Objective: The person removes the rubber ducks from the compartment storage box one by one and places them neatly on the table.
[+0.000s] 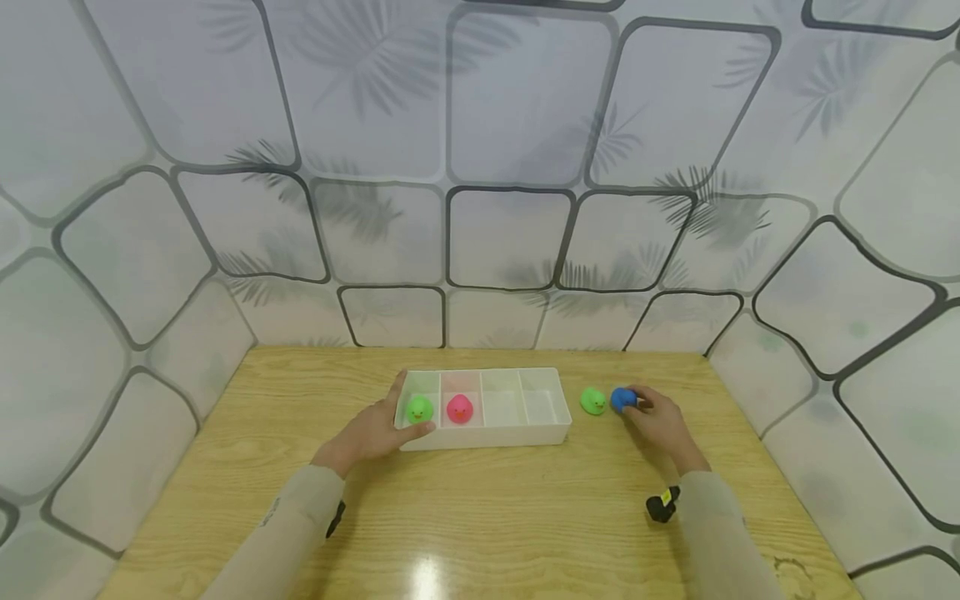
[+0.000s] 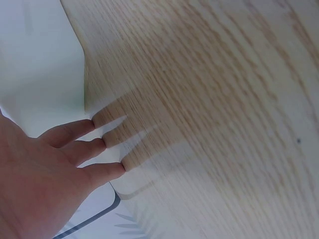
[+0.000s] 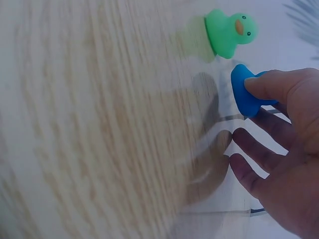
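A white divided box (image 1: pixel 487 437) lies lengthwise on the table, its compartments in a row. The leftmost holds a green rubber duck (image 1: pixel 419 408), and a pink rubber duck (image 1: pixel 460 408) sits in the one beside it. My left hand (image 1: pixel 378 427) grips the box's left end, thumb along the front and fingers at the far left corner. Between thumb and fingers, my right hand (image 1: pixel 662 421) pinches a blue rubber duck (image 3: pixel 242 92); the duck's shadow falls apart from it on the tabletop. Just left of it stands another green rubber duck (image 1: pixel 593 401), upright on the table.
The wooden table (image 1: pixel 510 517) meets a patterned wall covering (image 1: pixel 502 242) at the back and both sides. Two compartments on the box's right side show bare floors. A small black and yellow item (image 1: pixel 663 504) shows by the right sleeve.
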A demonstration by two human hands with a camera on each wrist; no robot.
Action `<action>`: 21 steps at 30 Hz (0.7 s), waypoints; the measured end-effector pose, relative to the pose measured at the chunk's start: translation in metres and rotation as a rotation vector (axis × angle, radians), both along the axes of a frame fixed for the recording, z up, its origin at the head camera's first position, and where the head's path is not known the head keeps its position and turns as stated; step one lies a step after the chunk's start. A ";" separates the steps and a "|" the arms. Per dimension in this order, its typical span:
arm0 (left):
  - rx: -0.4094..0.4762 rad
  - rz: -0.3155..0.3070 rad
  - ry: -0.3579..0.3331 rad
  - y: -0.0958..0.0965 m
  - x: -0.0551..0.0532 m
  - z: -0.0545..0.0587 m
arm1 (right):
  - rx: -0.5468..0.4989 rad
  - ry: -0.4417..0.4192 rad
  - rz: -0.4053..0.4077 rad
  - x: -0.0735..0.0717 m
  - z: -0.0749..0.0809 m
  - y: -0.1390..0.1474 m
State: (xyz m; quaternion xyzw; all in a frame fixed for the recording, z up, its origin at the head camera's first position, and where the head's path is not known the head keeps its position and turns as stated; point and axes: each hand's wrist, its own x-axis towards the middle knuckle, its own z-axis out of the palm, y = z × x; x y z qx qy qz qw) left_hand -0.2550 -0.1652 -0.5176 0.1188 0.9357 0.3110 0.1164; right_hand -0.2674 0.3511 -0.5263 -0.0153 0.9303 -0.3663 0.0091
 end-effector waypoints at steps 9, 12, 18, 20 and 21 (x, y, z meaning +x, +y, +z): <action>0.002 0.002 -0.002 0.000 -0.001 0.001 | 0.015 0.007 0.020 0.000 -0.003 -0.001; 0.002 0.002 0.000 0.000 0.000 0.001 | 0.026 0.009 0.019 -0.001 -0.005 -0.001; 0.008 0.003 -0.004 0.000 0.000 0.000 | 0.048 0.031 0.027 0.000 -0.007 -0.001; 0.010 0.001 0.000 0.001 0.000 0.001 | 0.048 0.034 0.033 0.000 -0.008 -0.001; 0.010 -0.002 0.005 0.001 0.000 0.001 | 0.051 0.031 0.040 0.000 -0.008 -0.001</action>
